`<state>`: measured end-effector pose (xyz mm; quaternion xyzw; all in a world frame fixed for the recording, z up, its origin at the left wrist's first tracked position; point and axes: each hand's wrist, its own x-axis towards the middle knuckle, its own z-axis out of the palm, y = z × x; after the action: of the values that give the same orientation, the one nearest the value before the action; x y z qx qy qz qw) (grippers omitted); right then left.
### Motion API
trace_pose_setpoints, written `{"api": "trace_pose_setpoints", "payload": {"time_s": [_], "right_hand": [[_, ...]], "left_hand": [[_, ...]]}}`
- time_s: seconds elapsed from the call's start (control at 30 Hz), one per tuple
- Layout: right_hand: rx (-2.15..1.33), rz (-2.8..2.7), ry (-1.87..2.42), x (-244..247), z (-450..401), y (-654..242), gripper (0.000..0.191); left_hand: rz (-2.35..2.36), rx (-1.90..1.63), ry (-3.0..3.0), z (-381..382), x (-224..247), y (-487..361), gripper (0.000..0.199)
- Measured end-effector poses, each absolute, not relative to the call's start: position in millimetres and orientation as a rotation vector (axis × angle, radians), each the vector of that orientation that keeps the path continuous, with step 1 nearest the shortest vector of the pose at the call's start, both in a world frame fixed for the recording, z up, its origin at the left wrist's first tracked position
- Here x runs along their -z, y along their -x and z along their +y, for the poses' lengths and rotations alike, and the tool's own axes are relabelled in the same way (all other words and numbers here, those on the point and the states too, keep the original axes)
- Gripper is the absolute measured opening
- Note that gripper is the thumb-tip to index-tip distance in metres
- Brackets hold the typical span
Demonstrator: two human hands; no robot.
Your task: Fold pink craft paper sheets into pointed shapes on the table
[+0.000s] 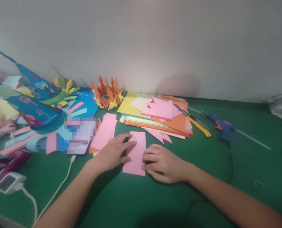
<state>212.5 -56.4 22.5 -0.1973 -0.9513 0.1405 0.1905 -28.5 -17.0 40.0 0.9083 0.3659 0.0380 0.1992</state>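
Note:
A pink paper rectangle point(136, 155) lies upright before me on the green table. My left hand point(115, 150) rests over its left edge, fingers apart, with fingertips and thumb touching the paper. At the opposite edge, my right hand point(166, 163) has its fingers curled and closed on the paper's side. Just left of my left hand is a small pile of pink paper strips point(105, 129), with some orange paper under it. Behind the rectangle sits a stack of coloured paper sheets point(155, 123), topped by pink cut pieces point(158, 109).
A yellow utility knife point(199, 125) leans on the stack's right side. Farther right lies a blue glue gun point(222, 126) with a glue stick. An orange paper crown point(107, 95) stands at the back. Blue cone hats point(40, 112), a charging phone point(81, 136) and a white cable point(65, 180) occupy the left.

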Motion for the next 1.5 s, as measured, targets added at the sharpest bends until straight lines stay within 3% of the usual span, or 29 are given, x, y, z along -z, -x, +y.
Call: {"api": "trace_pose_setpoints", "payload": {"time_s": [0.23,0.47,0.63,0.87,1.03,1.13,1.27,1.5], "right_hand": [[-0.019,-2.511,1.141,-11.5,-44.1,-217.7,0.028],[0.085,-2.523,1.315,-4.2,-40.0,-218.3,0.032],[0.000,-2.515,1.353,-5.5,-41.8,-217.8,0.032],[-0.210,-2.457,1.384,-7.5,-41.2,-217.3,0.039],[-0.420,-2.329,1.301,-9.8,-42.6,-219.1,0.046],[-0.547,-2.314,1.142,-12.9,-44.8,-218.8,0.043],[-0.690,-2.352,0.919,-10.2,-46.5,-217.2,0.041],[-0.806,-2.051,0.989,-1.6,-47.7,-219.7,0.039]], "left_hand": [[1.016,-0.128,-2.518,-18.1,-41.2,26.4,0.049],[0.990,-0.198,-2.505,-16.4,-38.6,29.2,0.047],[1.164,-0.444,-2.409,-13.1,-21.4,14.8,0.023],[1.200,-0.541,-2.452,-13.9,1.5,2.1,0.063],[1.183,-0.551,-2.424,-14.8,0.9,3.8,0.065],[1.168,-0.671,-2.391,-13.9,0.0,2.1,0.056],[1.090,-0.726,-2.300,-12.2,-4.3,-0.5,0.007],[1.092,-0.857,-1.770,-13.9,-9.0,-1.8,0.013]]}}
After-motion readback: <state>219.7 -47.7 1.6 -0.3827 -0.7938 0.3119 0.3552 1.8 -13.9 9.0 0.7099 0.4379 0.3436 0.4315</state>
